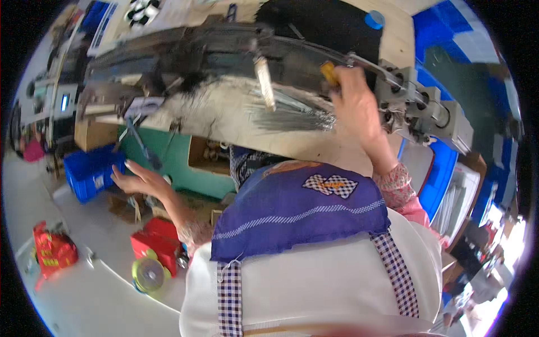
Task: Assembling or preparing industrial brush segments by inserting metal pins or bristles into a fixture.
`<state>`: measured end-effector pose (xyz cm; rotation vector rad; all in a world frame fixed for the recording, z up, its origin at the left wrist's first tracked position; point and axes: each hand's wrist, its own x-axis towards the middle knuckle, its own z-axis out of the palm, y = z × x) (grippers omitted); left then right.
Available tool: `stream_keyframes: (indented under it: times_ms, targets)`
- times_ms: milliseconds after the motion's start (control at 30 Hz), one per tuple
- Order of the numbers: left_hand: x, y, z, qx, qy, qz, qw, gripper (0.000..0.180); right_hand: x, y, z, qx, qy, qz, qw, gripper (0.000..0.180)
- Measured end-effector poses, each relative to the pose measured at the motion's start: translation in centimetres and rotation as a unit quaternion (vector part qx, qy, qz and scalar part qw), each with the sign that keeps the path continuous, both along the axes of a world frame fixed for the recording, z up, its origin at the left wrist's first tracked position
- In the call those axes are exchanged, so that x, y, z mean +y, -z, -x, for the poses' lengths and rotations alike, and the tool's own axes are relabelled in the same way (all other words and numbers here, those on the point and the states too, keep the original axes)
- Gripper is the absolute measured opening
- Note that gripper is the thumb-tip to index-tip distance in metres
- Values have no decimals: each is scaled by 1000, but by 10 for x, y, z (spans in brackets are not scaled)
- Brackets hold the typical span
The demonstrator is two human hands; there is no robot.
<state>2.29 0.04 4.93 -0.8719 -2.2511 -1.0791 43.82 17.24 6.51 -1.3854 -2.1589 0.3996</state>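
Observation:
My right hand (359,106) reaches over the workbench at the right end of a long dark machine (224,53). Its fingers are closed at a small yellow-orange piece (329,73), though motion blurs the grip. Below that hand, a bundle of thin metal rods (292,115) lies on the bench. A whitish handle (264,84) sticks out of the machine's middle. Away to the left, my left hand (140,181) is off the bench's front edge, palm turned up, fingers apart and holding nothing. Nearest to it is a long blue-grey tool (143,143).
Grey metal blocks (424,106) stand at the machine's right end. A blue crate (92,171) sits at left, with a red bag (53,247), a red box (157,244) and a green-rimmed round thing (150,273) on the floor. An open cardboard box (208,154) is below the bench.

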Motion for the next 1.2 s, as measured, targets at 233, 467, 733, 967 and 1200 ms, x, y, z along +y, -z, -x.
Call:
stream_keyframes:
  times_ms: [233, 467, 733, 967, 1200]
  targets:
    - [38, 30, -53, -443, 127, -149, 875, 56, 49, 45, 3, -138, 33, -11, 990, 45]
    - [84, 5, -106, -383, 206, -31, 900, 41, 41, 35, 5, -84, 58, 42, 994, 23]
    - [133, 16, -61, -658, 265, -45, 704, 32, 36, 43, -2, -130, 36, -3, 991, 43]
    - [132, -20, -145, -493, 403, -137, 759, 26, 44, 29, 8, -169, 47, 102, 979, 46]
    - [193, -58, -258, -722, 583, 205, 311, 27, 35, 29, -6, -31, -16, 131, 991, 21]
